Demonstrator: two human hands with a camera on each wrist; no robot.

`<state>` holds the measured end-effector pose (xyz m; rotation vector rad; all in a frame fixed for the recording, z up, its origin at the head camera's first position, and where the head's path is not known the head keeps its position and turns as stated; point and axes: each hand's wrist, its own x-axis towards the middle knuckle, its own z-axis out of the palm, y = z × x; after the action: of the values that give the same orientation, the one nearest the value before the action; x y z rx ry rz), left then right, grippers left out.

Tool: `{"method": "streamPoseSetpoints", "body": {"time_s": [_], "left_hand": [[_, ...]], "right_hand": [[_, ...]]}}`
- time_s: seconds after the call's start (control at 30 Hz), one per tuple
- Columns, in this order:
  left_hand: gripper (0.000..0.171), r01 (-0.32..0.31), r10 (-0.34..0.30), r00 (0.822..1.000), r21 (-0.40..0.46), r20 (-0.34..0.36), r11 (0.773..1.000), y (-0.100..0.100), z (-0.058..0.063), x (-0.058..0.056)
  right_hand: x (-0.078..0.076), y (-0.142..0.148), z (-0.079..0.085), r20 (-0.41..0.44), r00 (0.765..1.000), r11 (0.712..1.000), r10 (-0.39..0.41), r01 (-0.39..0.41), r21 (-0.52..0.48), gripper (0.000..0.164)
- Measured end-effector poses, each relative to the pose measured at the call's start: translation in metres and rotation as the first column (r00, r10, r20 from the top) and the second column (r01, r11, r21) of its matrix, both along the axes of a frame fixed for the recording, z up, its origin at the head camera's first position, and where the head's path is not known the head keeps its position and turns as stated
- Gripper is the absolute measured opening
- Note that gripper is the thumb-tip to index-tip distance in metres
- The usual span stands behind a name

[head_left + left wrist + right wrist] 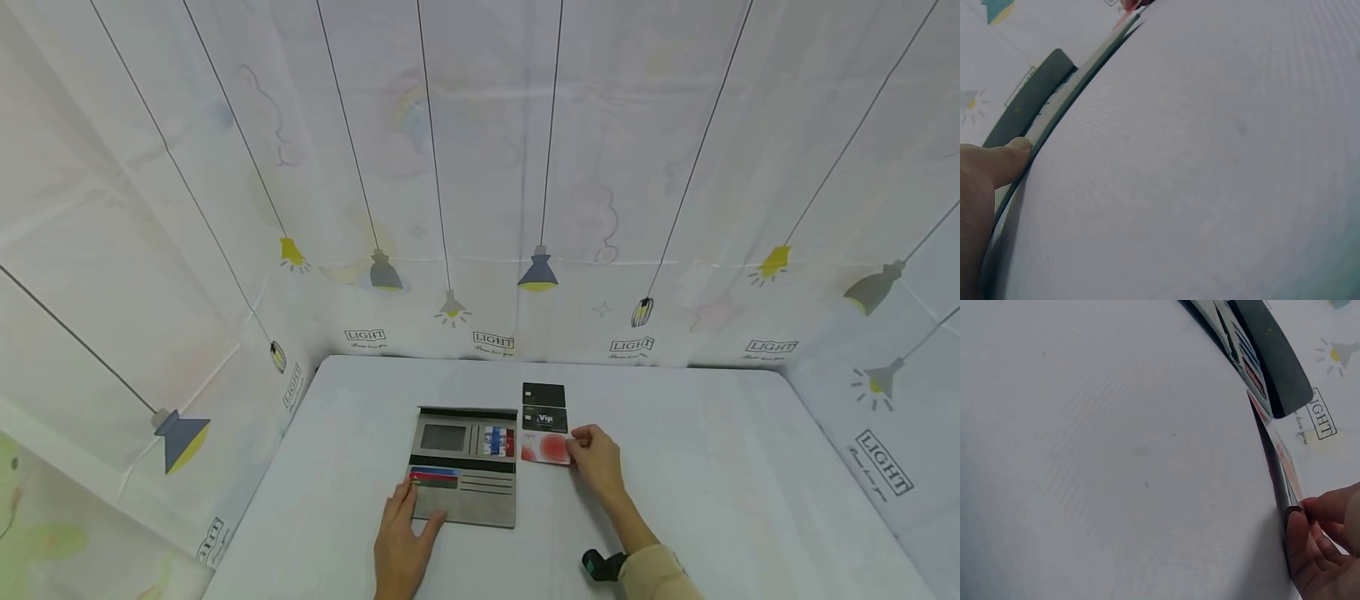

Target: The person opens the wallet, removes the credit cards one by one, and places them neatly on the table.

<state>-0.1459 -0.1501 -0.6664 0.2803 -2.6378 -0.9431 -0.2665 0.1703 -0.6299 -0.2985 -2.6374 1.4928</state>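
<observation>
Pinching reddish card (546, 447): right hand (597, 461) | long axis sideways | left hand (400, 542): spread on wallet (487, 506)

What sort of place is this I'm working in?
Probably a small screened-off booth, perhaps for recording; I can't be sure. It shows in the creased white sheets printed with hanging lamps, and the white table holding a wallet and cards.
</observation>
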Motion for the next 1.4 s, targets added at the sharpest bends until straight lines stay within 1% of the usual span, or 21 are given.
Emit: {"method": "streamPoseSetpoints", "body": {"time_s": [0.23,0.43,0.63,0.73,0.83,0.97,1.23,1.4], "left_hand": [[0.075,-0.009,0.009,1.000,-0.006,0.010,1.000,0.0019,-0.0002,0.0008],[0.075,-0.010,0.010,1.000,-0.019,-0.012,1.000,0.0019,-0.0008,0.0009],[0.076,-0.003,0.003,1.000,-0.010,0.021,1.000,0.0007,0.0015,0.0000],[0.075,-0.004,0.005,1.000,-0.020,0.013,1.000,0.0014,0.0029,0.0003],[0.074,-0.009,0.008,1.000,-0.037,-0.017,0.999,0.0024,0.0023,0.0006],[0.074,-0.014,0.012,0.999,-0.049,-0.034,0.999,0.0032,0.0017,0.0004],[0.074,-0.008,0.007,0.999,-0.041,-0.033,0.999,0.0018,0.0002,0.0000],[0.074,-0.007,0.006,1.000,-0.049,-0.026,0.999,0.0017,0.0005,0.0007]], "right_hand": [[-0.0010,-0.0025,-0.0006,-0.007,1.000,0.999,-0.007,0.007,0.046,0.018],[-0.0034,-0.0031,-0.0040,-0.025,1.000,0.994,-0.017,0.020,0.106,0.017],[-0.0051,-0.0034,-0.0060,-0.008,1.000,0.997,-0.021,0.021,0.080,0.018],[-0.0057,-0.0040,-0.0054,0.000,1.000,0.997,-0.025,0.025,0.076,0.017],[-0.0059,-0.0040,-0.0053,0.004,1.000,0.996,-0.030,0.030,0.082,0.017],[-0.0061,-0.0037,-0.0057,-0.001,0.999,0.994,-0.042,0.042,0.098,0.016],[-0.0044,-0.0043,-0.0032,-0.013,0.999,0.990,-0.048,0.050,0.129,0.014],[-0.0028,-0.0049,-0.0033,-0.010,0.999,0.993,-0.043,0.044,0.113,0.015]]}}
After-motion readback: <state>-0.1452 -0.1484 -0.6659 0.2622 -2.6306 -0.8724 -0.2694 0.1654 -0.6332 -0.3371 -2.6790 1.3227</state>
